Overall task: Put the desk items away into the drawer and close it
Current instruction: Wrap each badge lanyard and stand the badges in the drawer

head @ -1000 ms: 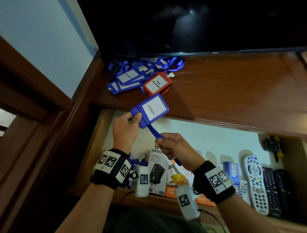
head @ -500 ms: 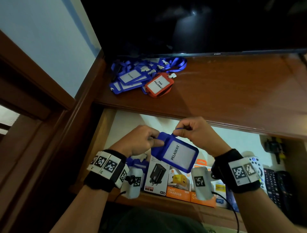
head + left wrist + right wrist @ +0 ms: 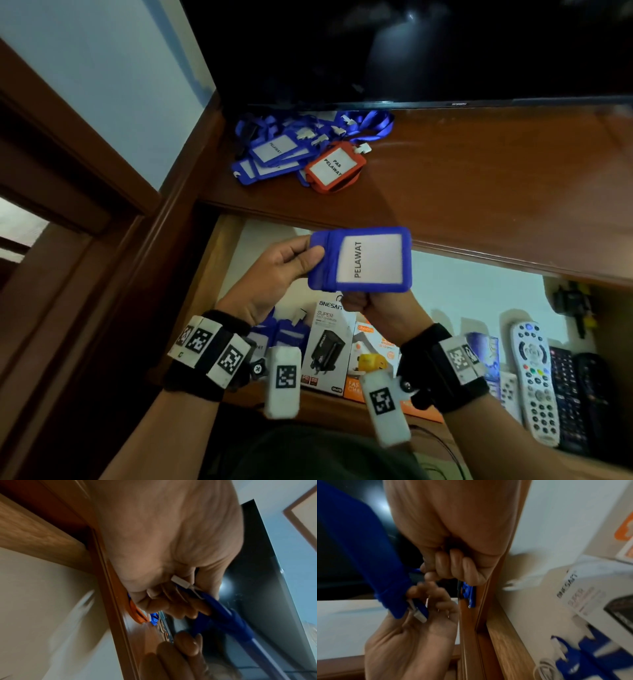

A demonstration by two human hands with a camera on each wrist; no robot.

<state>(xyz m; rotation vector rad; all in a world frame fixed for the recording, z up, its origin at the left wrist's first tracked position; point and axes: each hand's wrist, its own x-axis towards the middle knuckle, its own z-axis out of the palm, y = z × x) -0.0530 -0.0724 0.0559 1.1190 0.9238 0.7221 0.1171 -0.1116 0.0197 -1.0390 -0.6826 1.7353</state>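
A blue badge holder (image 3: 359,260) marked PELAWAT hangs over the open drawer (image 3: 219,253), just in front of the desk edge. My left hand (image 3: 310,255) pinches its left end, thumb on top; the left wrist view shows the fingers (image 3: 173,601) round the white clip (image 3: 180,582) and the blue badge holder (image 3: 231,622). Right below the badge, my right hand (image 3: 363,303) is a closed fist. In the right wrist view its curled fingers (image 3: 453,566) hold a bit of blue lanyard strap (image 3: 415,570). More blue badges (image 3: 274,150) and an orange badge (image 3: 334,166) lie piled on the desk.
A dark TV screen (image 3: 411,51) stands at the back of the wooden desk top (image 3: 496,178). In the drawer stand charger boxes (image 3: 329,349), blue badges (image 3: 284,337) at the left, and several remotes (image 3: 534,377) at the right. A wall and a door frame (image 3: 85,192) lie to the left.
The badge has swung up from tilted to level near the desk edge. My right hand dropped from above the badge to a fist beneath it. The left hand kept its hold.
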